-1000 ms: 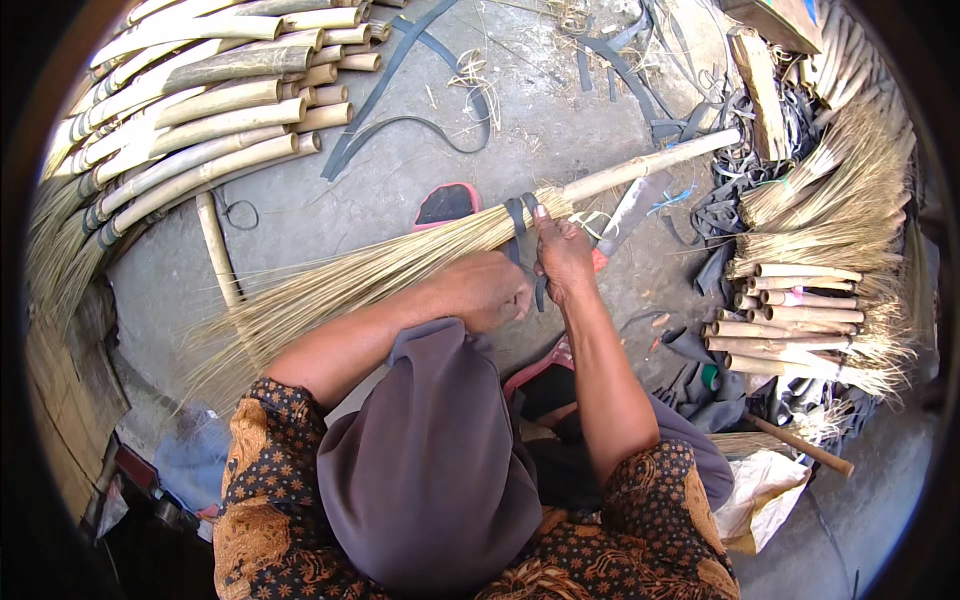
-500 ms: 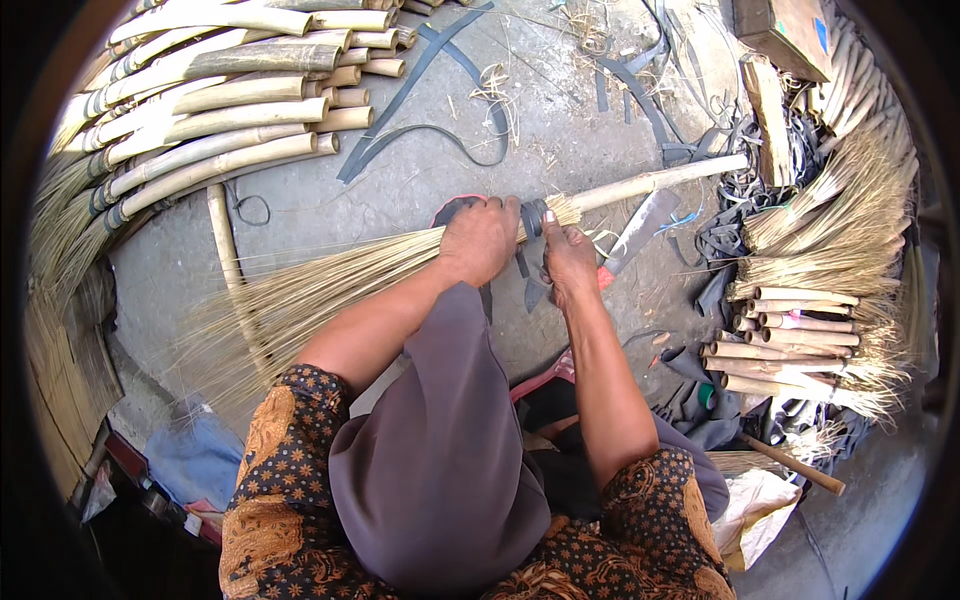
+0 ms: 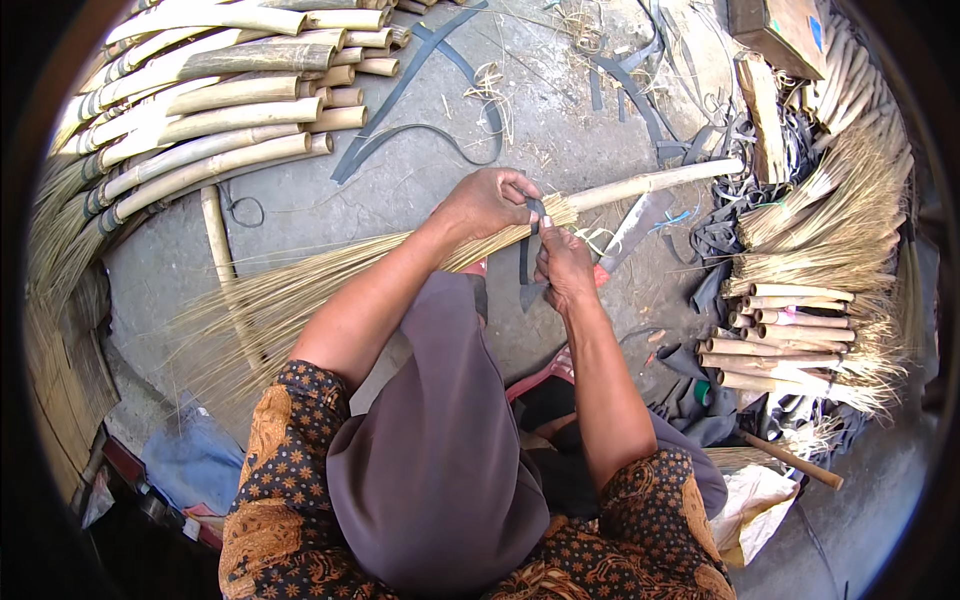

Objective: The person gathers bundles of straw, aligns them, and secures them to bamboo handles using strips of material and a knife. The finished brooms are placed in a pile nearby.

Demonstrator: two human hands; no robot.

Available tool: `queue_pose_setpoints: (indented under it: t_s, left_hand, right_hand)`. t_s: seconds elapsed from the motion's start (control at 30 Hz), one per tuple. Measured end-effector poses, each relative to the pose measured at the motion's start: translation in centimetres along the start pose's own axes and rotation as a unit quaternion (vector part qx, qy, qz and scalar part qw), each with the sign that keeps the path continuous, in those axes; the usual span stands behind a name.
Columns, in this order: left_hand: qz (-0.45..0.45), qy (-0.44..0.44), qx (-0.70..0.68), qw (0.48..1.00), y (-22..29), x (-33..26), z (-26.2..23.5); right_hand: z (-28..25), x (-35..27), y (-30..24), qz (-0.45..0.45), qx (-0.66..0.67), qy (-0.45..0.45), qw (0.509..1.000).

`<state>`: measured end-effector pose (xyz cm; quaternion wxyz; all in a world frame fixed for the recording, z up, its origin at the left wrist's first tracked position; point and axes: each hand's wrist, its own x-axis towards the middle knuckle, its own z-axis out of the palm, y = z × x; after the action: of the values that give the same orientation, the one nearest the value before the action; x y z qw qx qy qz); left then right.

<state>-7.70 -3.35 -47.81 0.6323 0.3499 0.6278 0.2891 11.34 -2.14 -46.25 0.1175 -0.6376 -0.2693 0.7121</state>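
One grass broom (image 3: 330,275) with a pale bamboo handle (image 3: 660,180) lies slantwise before the person, just above the floor (image 3: 570,120) or on it, which I cannot tell; one dark rubber strip (image 3: 524,260) crosses its neck and hangs down. The left hand (image 3: 490,203) pinches this strip between thumb and forefinger, the other fingers bent; the right hand (image 3: 566,262) is closed on it at the neck, thumb uppermost, its remaining fingers curled and partly hidden. One broad-bladed knife (image 3: 638,228) lies just beside the handle. More than ten bamboo-handled brooms (image 3: 240,130) are piled at upper left, and several short bamboo handles (image 3: 785,345) at right. One wooden box (image 3: 775,42) and one crumpled white sack (image 3: 755,510) hide their contents, if any
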Motion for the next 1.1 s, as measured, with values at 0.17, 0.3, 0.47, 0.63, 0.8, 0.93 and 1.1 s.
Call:
queue_pose_setpoints:
  t_s: [0.17,0.3,0.47,0.63,0.8,0.93,1.1]
  left_hand:
    - [-0.022,0.013,-0.255,0.967,0.5,-0.9,-1.2]
    - [0.064,0.111,-0.067,0.989,0.7,0.2,-1.6]
    - [0.114,-0.022,0.095,0.989,-0.4,0.9,-1.1]
    - [0.011,0.044,0.006,0.999,-1.3,0.0,-8.1]
    - [-0.028,0.347,0.260,0.901,-0.7,-2.7,-12.4]
    - [0.103,0.291,0.367,0.878,0.5,-4.8,-4.7]
    - [0.048,0.107,0.472,0.874,0.1,-3.5,3.0]
  right_hand:
    - [0.1,0.1,0.1,-0.020,-0.008,-0.001,1.000]
    - [0.5,0.1,-0.2,-0.024,-0.013,0.010,1.000]
    - [0.7,-0.2,-0.5,-0.026,-0.023,0.017,0.999]
    - [0.7,0.2,-0.3,-0.024,-0.023,0.019,0.999]
    - [1.2,0.6,-0.3,-0.026,-0.046,0.045,0.998]
    - [1.8,0.9,-0.9,-0.015,-0.059,0.062,0.996]
    - [2.8,0.2,-1.4,-0.025,-0.077,0.073,0.994]
